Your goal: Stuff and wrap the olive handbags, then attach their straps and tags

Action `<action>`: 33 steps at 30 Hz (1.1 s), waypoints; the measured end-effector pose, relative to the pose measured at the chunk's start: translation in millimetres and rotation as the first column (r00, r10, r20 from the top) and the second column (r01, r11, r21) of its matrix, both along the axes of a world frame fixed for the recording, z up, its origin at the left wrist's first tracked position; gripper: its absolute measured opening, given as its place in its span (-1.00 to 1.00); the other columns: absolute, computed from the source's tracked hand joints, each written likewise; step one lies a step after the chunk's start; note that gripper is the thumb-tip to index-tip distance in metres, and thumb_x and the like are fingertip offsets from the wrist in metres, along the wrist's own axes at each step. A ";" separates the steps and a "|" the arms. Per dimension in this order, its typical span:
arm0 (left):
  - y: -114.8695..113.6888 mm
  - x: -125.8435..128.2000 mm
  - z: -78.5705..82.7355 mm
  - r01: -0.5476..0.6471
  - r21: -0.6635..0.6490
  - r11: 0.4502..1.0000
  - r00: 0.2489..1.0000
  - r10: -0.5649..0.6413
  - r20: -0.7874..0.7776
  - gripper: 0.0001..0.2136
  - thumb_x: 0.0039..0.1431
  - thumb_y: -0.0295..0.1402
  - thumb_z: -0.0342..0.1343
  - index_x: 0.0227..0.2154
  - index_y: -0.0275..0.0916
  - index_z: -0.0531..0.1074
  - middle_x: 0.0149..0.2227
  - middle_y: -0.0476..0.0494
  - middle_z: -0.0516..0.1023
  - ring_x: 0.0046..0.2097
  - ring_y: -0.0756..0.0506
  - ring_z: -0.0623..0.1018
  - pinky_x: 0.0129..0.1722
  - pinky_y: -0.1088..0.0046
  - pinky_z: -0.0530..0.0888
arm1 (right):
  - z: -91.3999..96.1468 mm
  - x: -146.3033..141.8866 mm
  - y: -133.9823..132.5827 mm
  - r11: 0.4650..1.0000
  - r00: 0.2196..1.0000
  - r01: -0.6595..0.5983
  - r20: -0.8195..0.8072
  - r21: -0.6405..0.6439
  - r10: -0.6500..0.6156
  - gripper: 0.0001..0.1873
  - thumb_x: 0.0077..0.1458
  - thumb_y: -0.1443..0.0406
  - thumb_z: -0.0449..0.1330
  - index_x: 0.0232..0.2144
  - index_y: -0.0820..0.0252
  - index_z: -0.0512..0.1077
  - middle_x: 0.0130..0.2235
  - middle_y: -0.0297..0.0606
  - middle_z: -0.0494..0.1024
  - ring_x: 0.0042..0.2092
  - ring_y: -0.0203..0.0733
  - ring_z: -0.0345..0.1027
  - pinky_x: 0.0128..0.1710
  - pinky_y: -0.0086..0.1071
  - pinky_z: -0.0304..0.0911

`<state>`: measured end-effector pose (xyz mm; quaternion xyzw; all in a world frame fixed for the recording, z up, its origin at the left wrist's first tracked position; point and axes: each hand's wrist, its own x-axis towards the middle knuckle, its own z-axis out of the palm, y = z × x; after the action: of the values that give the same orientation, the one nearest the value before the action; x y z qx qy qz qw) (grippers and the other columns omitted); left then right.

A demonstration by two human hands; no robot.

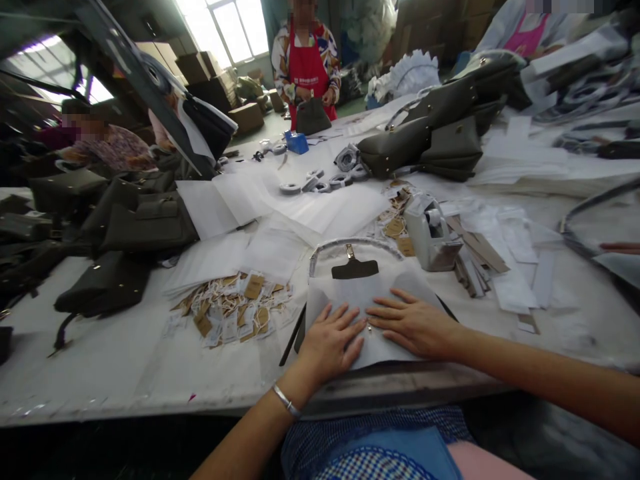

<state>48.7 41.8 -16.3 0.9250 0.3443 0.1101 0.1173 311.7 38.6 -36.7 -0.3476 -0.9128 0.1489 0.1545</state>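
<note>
A handbag (357, 269) lies flat at the near edge of the white table (115, 360), mostly covered by a sheet of white wrapping paper (350, 290); only its dark flap tab and wrapped handle show. My left hand (331, 343) rests flat on the paper, fingers spread, a bracelet on the wrist. My right hand (413, 325) lies flat beside it, fingers stretched out toward the left hand. Both press on the paper and hold nothing.
A pile of brown hang tags (233, 310) lies left of the bag, a grey tape dispenser (430, 233) behind it. Olive handbags (135, 223) are stacked left and far right (440, 130). Tape rolls (320, 181) lie mid-table. Other people work at the far side.
</note>
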 end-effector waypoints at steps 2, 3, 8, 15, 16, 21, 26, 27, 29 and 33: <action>3.1 -0.6 2.8 0.013 -0.016 1.000 0.999 -0.014 -0.044 -0.62 0.37 -0.20 -0.05 0.18 -0.06 0.37 0.26 -0.07 0.38 0.30 -0.21 0.33 0.32 0.00 0.21 | 5.0 4.7 5.4 0.999 0.997 -0.028 0.076 -0.018 0.029 -0.52 0.35 0.19 0.04 0.28 -0.02 0.25 0.28 -0.26 0.33 0.33 0.05 0.11 0.33 0.17 -0.09; 4.2 -2.1 3.2 0.029 -0.023 0.999 0.998 -0.030 -0.061 -0.60 0.37 -0.18 -0.06 0.21 -0.06 0.33 0.29 -0.07 0.34 0.32 -0.21 0.29 0.34 0.00 0.19 | 6.8 7.5 7.7 0.998 0.994 -0.048 0.097 -0.029 0.051 -0.49 0.36 0.18 0.04 0.31 -0.03 0.20 0.31 -0.27 0.27 0.35 0.06 0.06 0.33 0.17 -0.12; 3.8 -13.3 -4.7 0.065 0.036 0.997 0.996 -0.062 -0.071 -0.46 0.34 -0.08 -0.04 0.32 -0.07 0.13 0.37 -0.06 0.16 0.39 -0.22 0.13 0.36 -0.01 0.13 | 7.6 18.4 12.1 0.993 0.990 -0.097 0.096 -0.067 0.104 -0.39 0.34 0.17 0.05 0.37 -0.05 0.04 0.38 -0.26 0.11 0.39 0.06 -0.08 0.36 0.16 -0.23; 10.0 -11.6 -5.0 -0.020 0.217 0.976 0.998 0.031 -0.048 -0.48 0.30 -0.11 0.02 0.28 -0.11 0.24 0.35 -0.04 0.22 0.38 -0.21 0.17 0.35 0.19 0.15 | 13.0 22.9 15.2 0.987 0.987 -0.093 0.121 -0.133 0.109 -0.36 0.35 0.16 0.03 0.39 -0.05 -0.02 0.39 -0.30 0.05 0.39 0.05 -0.07 0.36 0.11 -0.11; 12.7 -11.5 -6.1 -0.018 0.236 0.971 0.999 0.028 -0.039 -0.50 0.30 -0.11 0.01 0.25 -0.12 0.29 0.33 -0.04 0.26 0.37 -0.20 0.20 0.36 0.22 0.13 | 12.9 23.3 16.4 0.986 0.987 -0.090 0.121 -0.137 0.107 -0.35 0.34 0.15 0.04 0.40 -0.05 -0.02 0.39 -0.31 0.06 0.38 0.05 -0.04 0.36 0.08 -0.07; 28.2 -13.7 -20.5 0.019 0.321 0.947 0.999 -0.028 0.023 -0.62 0.38 -0.15 -0.06 0.12 -0.14 0.45 0.17 0.00 0.49 0.27 -0.15 0.37 0.37 0.27 0.10 | -5.5 24.9 19.6 0.999 0.995 -0.044 0.092 0.011 0.043 -0.33 0.29 0.11 0.13 0.37 0.05 0.09 0.34 -0.25 0.20 0.32 -0.07 0.13 0.34 -0.17 0.05; 46.2 -7.8 -16.1 -0.073 0.226 0.971 0.996 0.059 0.066 -0.71 0.41 -0.40 -0.07 0.01 -0.20 0.52 0.00 0.03 0.62 0.05 0.03 0.56 0.21 0.54 0.30 | -11.8 27.2 29.7 0.988 0.991 0.037 0.118 0.149 -0.055 -0.47 0.31 0.31 0.06 0.30 0.20 0.23 0.30 -0.22 0.30 0.29 -0.14 0.19 0.28 -0.28 0.10; 50.3 -5.2 -13.0 -0.109 0.199 0.974 0.993 0.100 0.056 -0.72 0.41 -0.40 -0.06 0.01 -0.21 0.52 -0.02 0.02 0.63 0.01 0.05 0.57 0.14 0.58 0.35 | -7.9 27.4 34.6 0.990 0.989 0.058 0.128 0.129 -0.074 -0.49 0.32 0.32 0.04 0.29 0.21 0.25 0.29 -0.22 0.32 0.27 -0.13 0.22 0.25 -0.28 0.15; 57.6 0.5 -7.2 -0.191 0.157 0.969 0.982 0.190 0.017 -0.72 0.43 -0.33 -0.06 0.01 -0.21 0.51 -0.01 -0.01 0.63 -0.01 0.03 0.58 0.03 0.58 0.40 | 2.0 26.7 45.7 0.988 0.980 0.118 0.149 0.103 -0.133 -0.54 0.36 0.24 0.01 0.24 0.23 0.31 0.24 -0.20 0.39 0.21 -0.09 0.30 0.16 -0.24 0.25; 66.9 8.4 3.9 -0.194 0.172 0.966 0.971 0.214 -0.105 -0.63 0.45 -0.21 -0.15 0.05 -0.22 0.48 0.09 -0.04 0.56 0.12 -0.07 0.49 0.22 0.43 0.25 | 16.9 20.4 60.8 0.972 0.965 0.198 0.148 0.128 -0.216 -0.53 0.42 0.11 -0.10 0.07 0.24 0.45 0.05 -0.19 0.57 0.02 -0.09 0.45 0.06 -0.18 0.26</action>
<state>57.1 108.7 -12.4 0.8959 0.4345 0.0921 0.0091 332.2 99.5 -19.8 -0.4427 -0.8878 0.0519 0.1142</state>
